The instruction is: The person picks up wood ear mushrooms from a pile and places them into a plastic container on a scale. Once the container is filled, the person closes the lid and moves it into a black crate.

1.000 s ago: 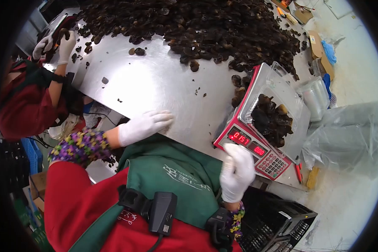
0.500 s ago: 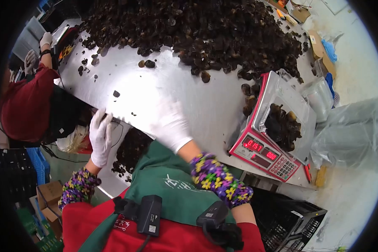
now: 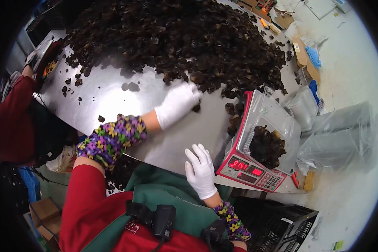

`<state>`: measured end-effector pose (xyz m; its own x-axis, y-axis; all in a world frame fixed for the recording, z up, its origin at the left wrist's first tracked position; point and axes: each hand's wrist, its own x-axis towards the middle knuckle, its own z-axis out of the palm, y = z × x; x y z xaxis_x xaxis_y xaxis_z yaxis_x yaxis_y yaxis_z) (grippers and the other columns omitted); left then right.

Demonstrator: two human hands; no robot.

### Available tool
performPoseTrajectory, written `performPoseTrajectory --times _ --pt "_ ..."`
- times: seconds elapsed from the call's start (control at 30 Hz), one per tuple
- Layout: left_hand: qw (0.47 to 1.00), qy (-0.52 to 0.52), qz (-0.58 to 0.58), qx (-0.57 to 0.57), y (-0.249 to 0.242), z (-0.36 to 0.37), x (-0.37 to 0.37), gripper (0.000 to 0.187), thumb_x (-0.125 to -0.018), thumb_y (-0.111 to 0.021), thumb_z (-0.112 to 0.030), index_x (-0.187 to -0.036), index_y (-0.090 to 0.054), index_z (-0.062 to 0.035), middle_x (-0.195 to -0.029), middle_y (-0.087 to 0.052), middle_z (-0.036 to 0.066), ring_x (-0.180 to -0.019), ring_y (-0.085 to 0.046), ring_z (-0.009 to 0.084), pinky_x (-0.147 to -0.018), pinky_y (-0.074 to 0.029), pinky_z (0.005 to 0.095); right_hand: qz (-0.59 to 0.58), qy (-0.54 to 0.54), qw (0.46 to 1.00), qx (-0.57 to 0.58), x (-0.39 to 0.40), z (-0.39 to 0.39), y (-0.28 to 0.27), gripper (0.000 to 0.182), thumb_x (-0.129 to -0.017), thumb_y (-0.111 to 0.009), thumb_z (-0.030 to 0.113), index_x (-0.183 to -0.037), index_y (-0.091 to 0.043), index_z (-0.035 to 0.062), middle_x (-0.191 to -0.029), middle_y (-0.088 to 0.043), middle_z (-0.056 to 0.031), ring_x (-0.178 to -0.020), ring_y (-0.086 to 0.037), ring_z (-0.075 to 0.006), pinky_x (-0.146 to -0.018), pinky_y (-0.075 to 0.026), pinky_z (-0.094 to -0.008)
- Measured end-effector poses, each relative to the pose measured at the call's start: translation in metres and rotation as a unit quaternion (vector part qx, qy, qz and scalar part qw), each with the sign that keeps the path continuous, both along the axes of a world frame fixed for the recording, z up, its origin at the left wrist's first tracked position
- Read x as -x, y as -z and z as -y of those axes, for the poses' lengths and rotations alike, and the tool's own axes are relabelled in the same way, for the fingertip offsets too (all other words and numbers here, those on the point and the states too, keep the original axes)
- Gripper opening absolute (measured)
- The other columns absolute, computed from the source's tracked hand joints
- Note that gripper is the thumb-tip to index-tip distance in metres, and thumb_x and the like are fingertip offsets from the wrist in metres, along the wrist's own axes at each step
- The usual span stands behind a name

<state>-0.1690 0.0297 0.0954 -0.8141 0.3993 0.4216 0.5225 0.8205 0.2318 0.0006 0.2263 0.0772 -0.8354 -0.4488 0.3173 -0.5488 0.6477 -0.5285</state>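
Note:
My left hand, in a white glove, reaches over the metal table to the near edge of a pile of dark brown, mushroom-like pieces. Its fingers are curled and slightly blurred; what they hold is hidden, and a dark piece lies at their tips. Gloved as well, my right hand is held open over the table's front edge, left of a red scale. The scale reads 0.157. On it, a clear plastic tray holds a dark clump.
At the left, a co-worker in a red sleeve has a gloved hand by a device. Clear plastic containers and plastic bags are right of the scale. A black crate is below, with cardboard boxes at lower left.
My left hand has moved up and right to the pile's edge. My right hand has moved down and right, towards the scale. The whole view has shifted slightly.

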Motion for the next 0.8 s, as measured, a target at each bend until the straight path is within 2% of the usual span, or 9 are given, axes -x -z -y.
performPoseTrajectory --times 0.07,0.1,0.2,0.27,0.37,0.53,0.6,0.7,0.8 --pt "0.995 0.102 -0.010 0.002 0.022 -0.018 -0.032 0.021 -0.084 -0.065 -0.012 -0.105 -0.068 -0.0089 -0.099 -0.062 0.009 -0.088 -0.064 0.0261 -0.075 -0.055 0.0379 0.033 0.033 0.999 0.024 -0.009 -0.011 0.010 0.041 -0.087 -0.067 0.013 -0.128 -0.065 0.0071 -0.135 -0.057 -0.0178 -0.129 -0.052 -0.0392 -0.111 -0.039 -0.0535" --pt "0.991 0.118 0.021 0.062 0.017 -0.021 -0.052 0.023 -0.083 -0.066 -0.015 -0.105 -0.068 -0.0095 -0.103 -0.062 0.008 -0.089 -0.065 0.0248 -0.074 -0.055 0.0356 0.039 0.034 0.998 0.024 -0.008 -0.013 0.012 0.041 -0.087 -0.067 0.013 -0.128 -0.065 0.0071 -0.135 -0.057 -0.0178 -0.129 -0.052 -0.0392 -0.111 -0.039 -0.0535" --pt "0.981 0.179 0.056 0.054 0.014 -0.013 -0.079 0.024 -0.083 -0.069 -0.017 -0.106 -0.068 -0.0102 -0.104 -0.064 0.008 -0.087 -0.066 0.0235 -0.071 -0.055 0.0352 0.029 0.039 0.999 0.017 -0.002 -0.014 0.017 0.040 -0.085 -0.067 0.007 -0.125 -0.066 0.0073 -0.133 -0.058 -0.0184 -0.125 -0.054 -0.0396 -0.109 -0.041 -0.0527" --pt "0.977 0.191 0.066 -0.060 0.005 -0.001 -0.086 0.024 -0.082 -0.072 -0.018 -0.104 -0.069 -0.0105 -0.100 -0.065 0.008 -0.083 -0.067 0.0246 -0.068 -0.055 0.0367 0.016 0.033 0.999 0.015 0.005 -0.013 0.016 0.038 -0.084 -0.066 0.006 -0.122 -0.068 0.0075 -0.130 -0.059 -0.0164 -0.124 -0.056 -0.0378 -0.109 -0.040 -0.0524" --pt "0.987 0.085 -0.025 -0.132 -0.002 0.019 -0.051 0.019 -0.085 -0.072 -0.014 -0.104 -0.071 -0.0101 -0.094 -0.066 0.009 -0.081 -0.066 0.0296 -0.069 -0.055 0.0392 0.023 0.026 0.999 0.004 0.003 -0.015 0.024 0.040 -0.084 -0.067 0.008 -0.124 -0.067 0.0093 -0.131 -0.059 -0.0141 -0.127 -0.053 -0.0356 -0.110 -0.039 -0.0554" --pt "0.969 -0.063 -0.011 -0.238 -0.001 0.036 0.070 0.018 -0.088 -0.070 -0.019 -0.104 -0.071 -0.0102 -0.094 -0.066 0.011 -0.087 -0.066 0.0312 -0.074 -0.055 0.0409 0.019 0.026 0.999 0.030 0.002 -0.016 0.029 0.040 -0.081 -0.066 0.005 -0.121 -0.068 0.0090 -0.128 -0.060 -0.0130 -0.125 -0.054 -0.0351 -0.110 -0.039 -0.0554" --pt "0.985 -0.138 0.105 0.010 -0.004 0.036 0.089 0.022 -0.089 -0.070 -0.027 -0.103 -0.072 -0.0110 -0.096 -0.066 0.011 -0.091 -0.067 0.0308 -0.077 -0.054 0.0423 0.016 0.024 0.999 0.035 0.002 -0.017 0.029 0.040 -0.081 -0.066 0.004 -0.120 -0.068 0.0090 -0.127 -0.061 -0.0131 -0.125 -0.055 -0.0352 -0.110 -0.040 -0.0552" --pt "0.983 -0.080 0.145 0.080 -0.002 0.031 0.070 0.025 -0.086 -0.072 -0.032 -0.098 -0.070 -0.0103 -0.095 -0.065 0.011 -0.093 -0.066 0.0311 -0.081 -0.054 0.0418 0.018 0.031 0.999 0.034 0.001 -0.017 0.029 0.041 -0.080 -0.067 0.004 -0.120 -0.068 0.0091 -0.126 -0.061 -0.0131 -0.124 -0.055 -0.0354 -0.110 -0.040 -0.0552" --pt "0.993 -0.049 0.107 0.014 0.013 0.038 0.060 0.021 -0.083 -0.074 -0.026 -0.095 -0.069 -0.0099 -0.093 -0.064 0.012 -0.092 -0.066 0.0316 -0.079 -0.054 0.0416 0.012 0.027 0.999 0.038 0.001 -0.017 0.028 0.041 -0.079 -0.068 0.003 -0.119 -0.068 0.0090 -0.125 -0.061 -0.0121 -0.124 -0.055 -0.0352 -0.111 -0.039 -0.0548"
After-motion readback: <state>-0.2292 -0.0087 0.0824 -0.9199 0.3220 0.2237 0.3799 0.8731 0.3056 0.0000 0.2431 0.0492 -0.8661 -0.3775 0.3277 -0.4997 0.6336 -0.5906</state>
